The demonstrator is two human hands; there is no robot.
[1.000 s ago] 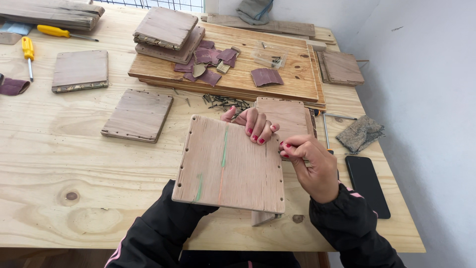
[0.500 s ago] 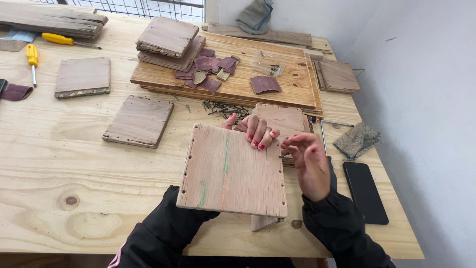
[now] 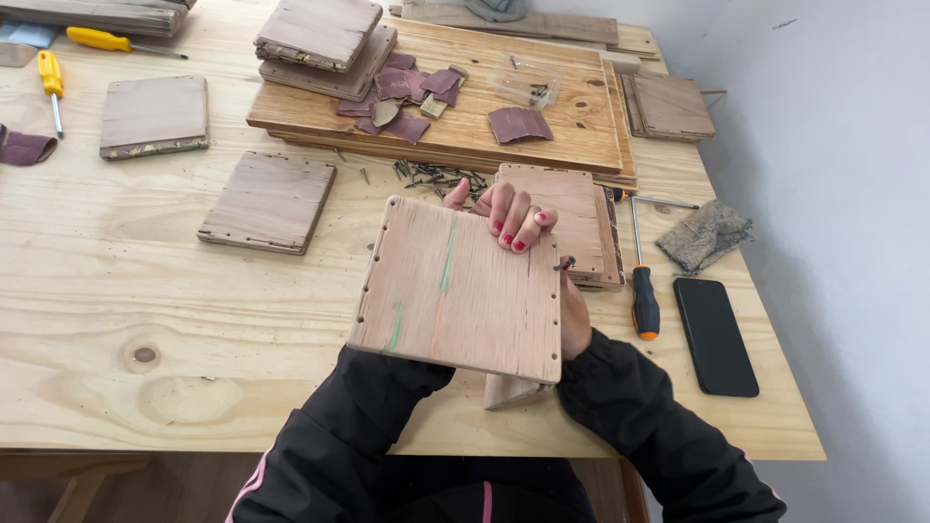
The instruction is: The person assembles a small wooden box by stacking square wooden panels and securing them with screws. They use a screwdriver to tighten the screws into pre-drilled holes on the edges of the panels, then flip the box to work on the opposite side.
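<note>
Two hands hold a square wooden panel [image 3: 455, 291] tilted above the near edge of the table [image 3: 145, 281]. Our left hand [image 3: 509, 215] curls its grip over the panel's far edge. Our right hand [image 3: 573, 315], mostly hidden behind the right edge, pinches a small screw [image 3: 564, 261]. Right of it lies a screwdriver [image 3: 641, 281].

I hold a square plywood panel [image 3: 455, 291], pale pink-brown, streaked green and orange, holes along its left and right edges, tilted flat-face-up above the workbench's near edge, a small screw [image 3: 564, 262] at its right rim.
</note>
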